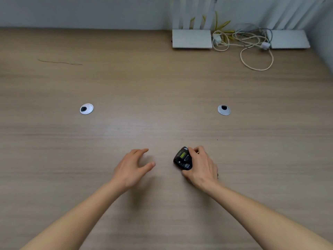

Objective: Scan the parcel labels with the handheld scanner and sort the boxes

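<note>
Surface (162,87): light brown wood grain, fine horizontal streaks, one thin dark scratch (59,62).
Scanner (182,159): black, small yellow-green screen.
Grommets (86,108) (224,110): silver, black hole in each.
Boxes (191,39) (289,39): white.
Cables (252,46): cream, grey, some yellow.
Wall (81,11): pale grey-blue.
</note>
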`<state>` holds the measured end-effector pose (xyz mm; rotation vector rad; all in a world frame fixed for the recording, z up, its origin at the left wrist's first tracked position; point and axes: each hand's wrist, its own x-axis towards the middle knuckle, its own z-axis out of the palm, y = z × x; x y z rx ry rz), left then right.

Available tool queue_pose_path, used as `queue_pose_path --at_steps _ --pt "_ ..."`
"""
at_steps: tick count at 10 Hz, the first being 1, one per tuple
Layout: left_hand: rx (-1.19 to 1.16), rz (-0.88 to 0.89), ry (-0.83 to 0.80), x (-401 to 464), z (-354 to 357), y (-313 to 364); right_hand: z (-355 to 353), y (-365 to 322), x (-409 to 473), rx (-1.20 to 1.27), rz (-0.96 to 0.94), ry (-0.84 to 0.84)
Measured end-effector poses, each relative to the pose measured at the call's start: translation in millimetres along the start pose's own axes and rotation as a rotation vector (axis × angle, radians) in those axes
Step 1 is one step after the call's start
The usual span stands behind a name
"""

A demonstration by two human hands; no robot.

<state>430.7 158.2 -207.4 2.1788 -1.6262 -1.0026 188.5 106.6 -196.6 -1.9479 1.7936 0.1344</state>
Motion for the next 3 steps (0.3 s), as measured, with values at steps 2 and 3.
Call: queue_pose_path --at_steps 2,3 --pt "0.015 -0.004 0.013 -4 12 -5 4 2 1 -0.047 -0.035 -0.006" --pt "0.017 0.017 0.048 -8 13 -4 6 5 -7 -0.002 -0.032 -0.002"
